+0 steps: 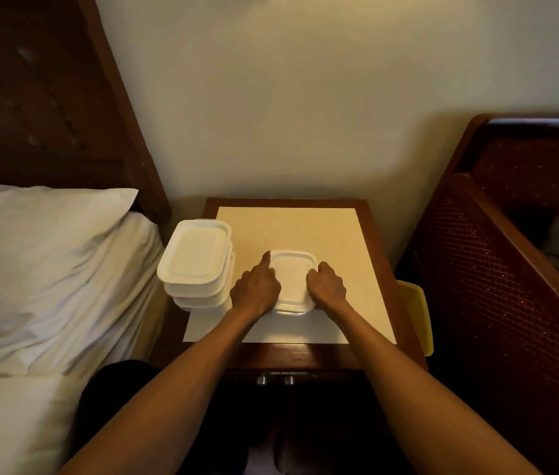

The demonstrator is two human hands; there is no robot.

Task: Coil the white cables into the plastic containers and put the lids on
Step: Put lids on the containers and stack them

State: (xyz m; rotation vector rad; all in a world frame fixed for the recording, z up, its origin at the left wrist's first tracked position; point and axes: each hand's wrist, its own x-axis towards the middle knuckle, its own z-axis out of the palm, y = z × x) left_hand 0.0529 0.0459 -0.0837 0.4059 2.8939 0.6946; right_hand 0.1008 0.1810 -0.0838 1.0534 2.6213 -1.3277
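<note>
Both forearms [175, 385] reach forward from the bottom edge, over my dark-clad lap. Bed [14, 423] on my left, white sheets, white pillow [31, 269] against a dark headboard [31, 97]. Woven red-brown furniture [494, 269] on my right. Wooden nightstand [305, 356] between them, against the wall, topped with a cream mat [288, 231]. Stack of lidded containers [196, 255] sits at the mat's left edge, beside the bed. Yellow bin [417, 313] just off the nightstand's right side. One container [290, 309] stands mid-mat, its white lid [292, 279] on top. My left hand [256, 291] grips its left side, fingers curled, index finger [266, 260] straight on the lid's far-left corner. My right hand [326, 286] curls over the lid's right edge
</note>
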